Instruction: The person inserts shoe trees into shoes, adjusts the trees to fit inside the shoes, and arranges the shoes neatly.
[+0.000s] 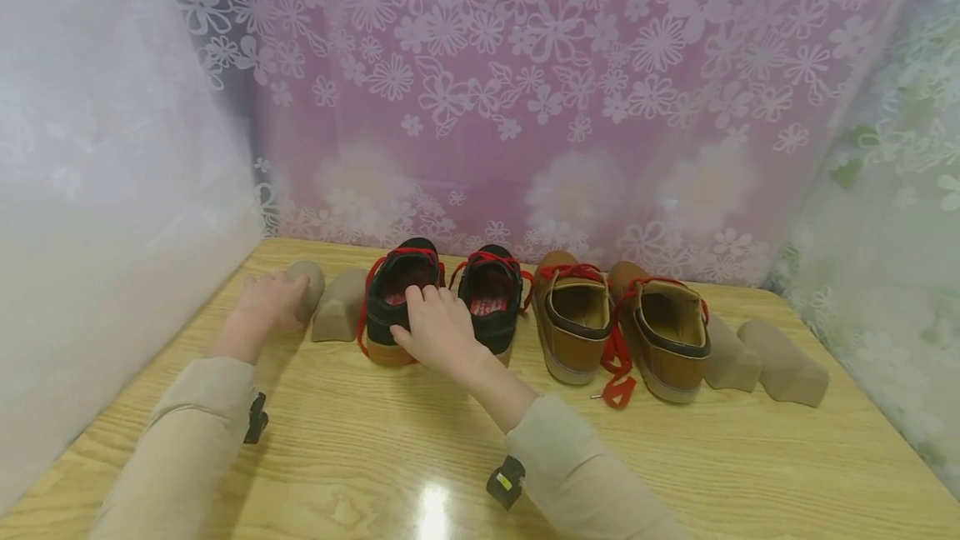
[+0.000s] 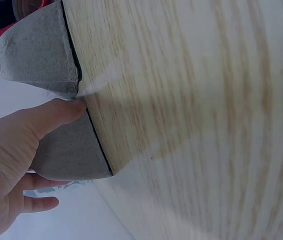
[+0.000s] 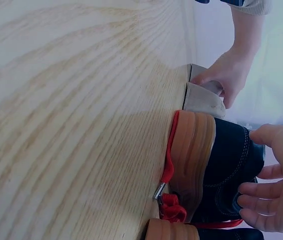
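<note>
At the table's left end my left hand [image 1: 262, 307] holds a grey molded shoe insert [image 1: 311, 290], its thumb on the near side and the other fingers behind. Beside it a second grey insert [image 2: 36, 47] lies on the table. My right hand [image 1: 441, 330] is over the heel of the left black shoe [image 1: 384, 325], which has red laces and a tan sole. In the right wrist view its thumb [image 3: 264, 134] is right at the heel collar, the fingers loosely extended. The other black shoe [image 1: 491, 323] stands to the right, partly behind that hand.
Two brown shoes, one at the left [image 1: 562, 348] and one at the right [image 1: 667, 369], have red laces, a loose end [image 1: 618, 390] lying between them. Two more grey inserts [image 1: 795, 369] lie at the far right. A floral curtain [image 1: 480, 107] hangs behind the wooden table [image 1: 360, 473].
</note>
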A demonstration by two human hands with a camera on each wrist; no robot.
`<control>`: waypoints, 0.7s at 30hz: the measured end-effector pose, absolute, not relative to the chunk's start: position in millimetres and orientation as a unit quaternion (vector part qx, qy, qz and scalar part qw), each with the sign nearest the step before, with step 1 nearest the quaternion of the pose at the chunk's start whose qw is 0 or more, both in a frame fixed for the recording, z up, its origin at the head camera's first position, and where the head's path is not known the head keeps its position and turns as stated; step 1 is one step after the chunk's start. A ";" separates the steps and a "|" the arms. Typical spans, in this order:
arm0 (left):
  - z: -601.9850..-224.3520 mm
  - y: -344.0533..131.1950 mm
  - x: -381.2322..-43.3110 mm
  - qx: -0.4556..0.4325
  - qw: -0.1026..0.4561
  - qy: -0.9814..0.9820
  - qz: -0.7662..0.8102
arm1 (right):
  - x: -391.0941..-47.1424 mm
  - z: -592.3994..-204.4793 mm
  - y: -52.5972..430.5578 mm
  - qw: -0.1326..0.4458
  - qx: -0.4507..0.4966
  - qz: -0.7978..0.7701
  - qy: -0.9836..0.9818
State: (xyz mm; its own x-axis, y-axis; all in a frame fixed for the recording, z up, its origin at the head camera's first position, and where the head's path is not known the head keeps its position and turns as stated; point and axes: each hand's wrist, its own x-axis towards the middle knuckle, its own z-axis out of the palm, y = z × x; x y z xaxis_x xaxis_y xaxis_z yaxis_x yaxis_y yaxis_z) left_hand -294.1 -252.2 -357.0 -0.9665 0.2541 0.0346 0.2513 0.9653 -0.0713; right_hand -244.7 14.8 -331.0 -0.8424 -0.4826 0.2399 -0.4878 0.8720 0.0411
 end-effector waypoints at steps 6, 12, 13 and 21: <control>-357.3 -245.6 -294.7 -0.111 0.006 -0.992 0.052 | -243.8 -330.9 14.3 0.116 0.246 0.013 -0.962; -359.7 -243.1 -293.4 -0.103 0.001 -0.992 0.078 | -242.4 -329.9 11.4 0.115 0.224 -0.010 -0.968; -359.7 -243.1 -292.9 -0.103 0.002 -0.991 0.080 | -242.1 -329.8 10.7 0.117 0.220 -0.018 -0.968; -358.3 -247.4 -290.5 -0.102 0.009 -0.992 0.072 | -243.2 -331.1 8.1 0.136 0.205 -0.053 -0.968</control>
